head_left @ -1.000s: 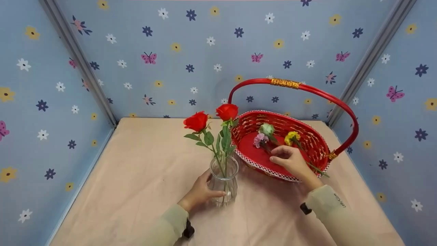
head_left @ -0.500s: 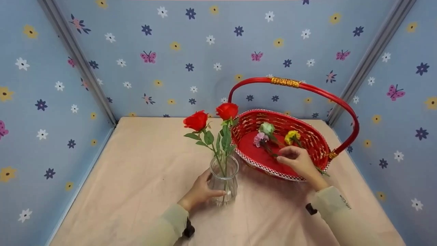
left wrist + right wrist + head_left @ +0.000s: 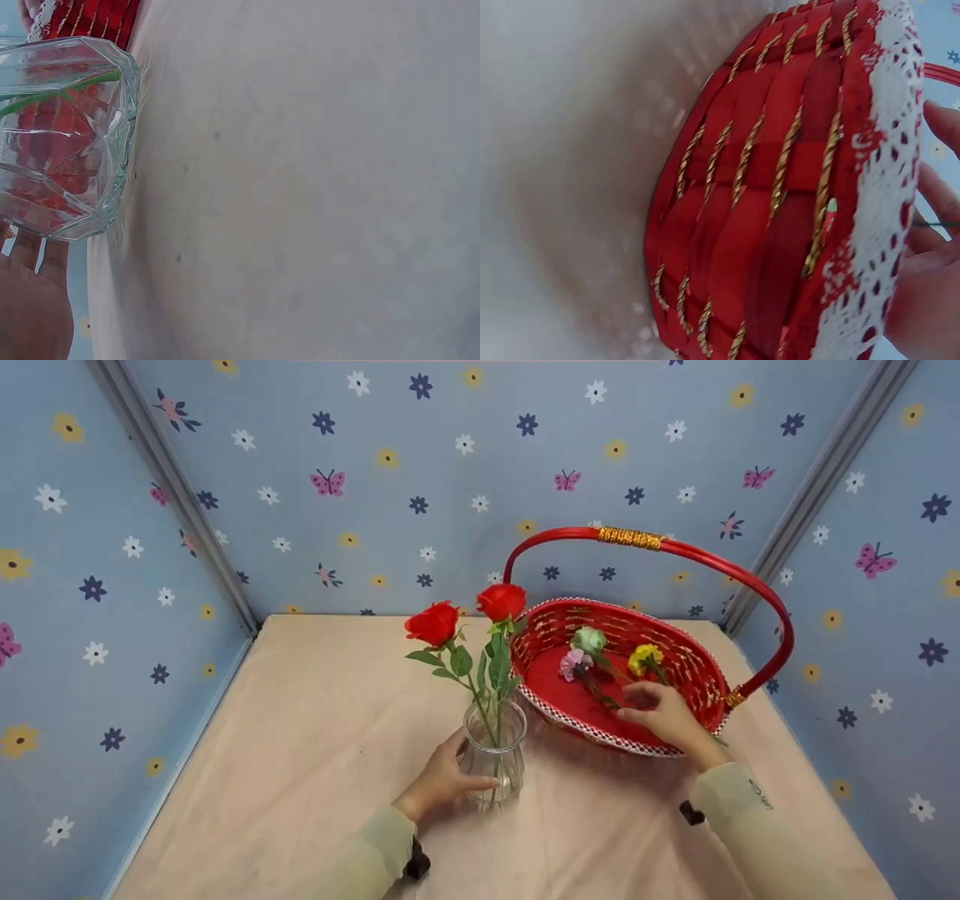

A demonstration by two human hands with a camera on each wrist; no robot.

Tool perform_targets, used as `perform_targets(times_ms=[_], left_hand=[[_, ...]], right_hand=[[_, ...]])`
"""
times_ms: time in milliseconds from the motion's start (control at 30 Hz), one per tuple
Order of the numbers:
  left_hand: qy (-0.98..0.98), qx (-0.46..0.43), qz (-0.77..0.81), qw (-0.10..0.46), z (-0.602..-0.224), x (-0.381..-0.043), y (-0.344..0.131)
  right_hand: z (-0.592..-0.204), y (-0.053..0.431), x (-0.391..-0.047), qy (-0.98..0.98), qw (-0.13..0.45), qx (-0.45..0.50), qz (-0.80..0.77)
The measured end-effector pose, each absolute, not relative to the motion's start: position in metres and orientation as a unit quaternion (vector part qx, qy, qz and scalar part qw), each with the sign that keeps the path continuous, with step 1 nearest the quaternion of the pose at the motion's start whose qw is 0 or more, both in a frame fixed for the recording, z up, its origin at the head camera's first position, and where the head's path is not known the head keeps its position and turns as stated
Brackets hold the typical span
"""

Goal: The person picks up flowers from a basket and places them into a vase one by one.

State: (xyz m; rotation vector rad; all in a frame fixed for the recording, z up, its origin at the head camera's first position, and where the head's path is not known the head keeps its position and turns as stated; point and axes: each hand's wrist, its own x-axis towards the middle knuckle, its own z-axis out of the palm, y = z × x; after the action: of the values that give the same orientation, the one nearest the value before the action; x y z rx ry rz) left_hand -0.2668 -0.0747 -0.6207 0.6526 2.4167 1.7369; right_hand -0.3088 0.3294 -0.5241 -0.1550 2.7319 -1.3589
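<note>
My left hand (image 3: 444,780) holds a clear glass vase (image 3: 504,769) round its lower body, thumb across the front. Two red roses (image 3: 433,624) with green leaves stand in the vase, their stems visible through the glass. In the left wrist view the vase (image 3: 67,142) shows its faceted base. My right hand (image 3: 664,718) is inside the red basket (image 3: 551,709), thumb and forefinger apart, close to the flower stems. In the basket lie a pale green rose (image 3: 589,640), a pink carnation (image 3: 575,664) and a yellow carnation (image 3: 645,659). A thin stem passes by the right fingers (image 3: 937,191).
The basket's tall red handle (image 3: 720,559), wrapped in gold, arches over the right side. White lace trims its rim (image 3: 881,165). A pale cloth (image 3: 322,720) covers the table, and flower-patterned panels (image 3: 420,442) enclose the back and sides.
My right hand has shifted a little to the right inside the basket, uncovering more of the pink carnation's stem. The left hand and the vase have stayed in place.
</note>
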Motion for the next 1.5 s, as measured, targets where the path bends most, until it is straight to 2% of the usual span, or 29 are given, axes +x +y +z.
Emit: perform_targets(times_ms=[433, 800, 1067, 1333, 1500], left_hand=[[0.788, 0.209, 0.577, 0.048, -0.620, -0.267, -0.074], [0.802, 0.200, 0.559, 0.056, -0.620, -0.268, -0.075], [0.793, 0.217, 0.568, 0.049, -0.624, -0.269, -0.075], [0.795, 0.218, 0.564, 0.044, -0.622, -0.267, -0.075], [0.794, 0.218, 0.566, 0.044, -0.621, -0.267, -0.075]], right_hand=[[-0.532, 0.341, -0.315, 0.906, 0.109, -0.006, -0.410], [-0.535, 0.341, -0.319, 0.902, 0.128, 0.002, -0.412], [-0.538, 0.339, -0.322, 0.913, 0.092, -0.033, -0.396], [-0.539, 0.338, -0.323, 0.918, 0.099, 0.001, -0.385], [-0.540, 0.339, -0.322, 0.914, 0.076, 0.001, -0.399]])
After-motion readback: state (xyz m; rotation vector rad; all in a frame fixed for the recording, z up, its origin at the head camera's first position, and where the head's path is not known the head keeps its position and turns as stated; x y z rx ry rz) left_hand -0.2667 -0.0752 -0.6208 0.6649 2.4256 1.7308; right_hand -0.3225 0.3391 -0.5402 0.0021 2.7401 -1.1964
